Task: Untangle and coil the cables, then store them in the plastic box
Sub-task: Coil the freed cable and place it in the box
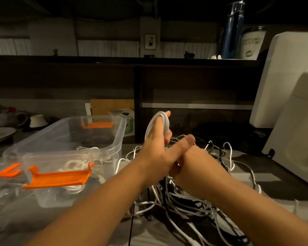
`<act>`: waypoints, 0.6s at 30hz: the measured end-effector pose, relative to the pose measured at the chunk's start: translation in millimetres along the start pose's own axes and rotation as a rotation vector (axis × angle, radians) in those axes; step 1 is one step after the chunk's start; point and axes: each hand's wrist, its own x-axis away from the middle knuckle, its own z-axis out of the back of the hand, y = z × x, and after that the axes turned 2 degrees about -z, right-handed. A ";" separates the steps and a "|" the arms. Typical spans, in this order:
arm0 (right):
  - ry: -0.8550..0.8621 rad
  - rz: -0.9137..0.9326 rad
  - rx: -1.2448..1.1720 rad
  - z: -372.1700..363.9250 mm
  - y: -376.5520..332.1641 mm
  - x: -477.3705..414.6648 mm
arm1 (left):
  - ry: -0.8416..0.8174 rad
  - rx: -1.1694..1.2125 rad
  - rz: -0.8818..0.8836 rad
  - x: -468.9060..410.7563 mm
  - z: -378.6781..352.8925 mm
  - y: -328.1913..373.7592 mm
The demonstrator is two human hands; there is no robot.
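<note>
cables [185,201]: one white coil [166,121] in left hand [155,153] grip, right hand [199,167] grip unclear, one plastic box [119,144]

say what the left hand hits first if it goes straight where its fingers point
Probably nothing near: the left hand, holding the white cable coil, points up and away. The dark wooden shelf unit behind comes first, though depth is unclear.

Our L hand [156,148] is up at centre, back toward us, fingers [167,113] curled thru a white cable coil [149,127], thumb stuck out to the R. Our R hand [194,162] sits just below, touching it, wrist bent, fingers tucked under the L palm & blurred, grip unclear. Both forearms are bare, converging from the bottom corners.
</note>
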 end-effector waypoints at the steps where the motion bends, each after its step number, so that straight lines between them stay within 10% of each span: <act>1: 0.000 -0.037 0.026 1.7 2.1 0.7 | -0.024 -0.101 0.006 -1.0 -3.2 -3.3; 7: 0.096 -0.042 0.169 11.6 5.5 -1.9 | -0.095 -0.490 0.035 -4.7 6.4 -16.1; 18: 0.321 0.070 0.138 20.3 19.1 -1.9 | -0.224 -0.492 0.070 0.4 15.8 -2.0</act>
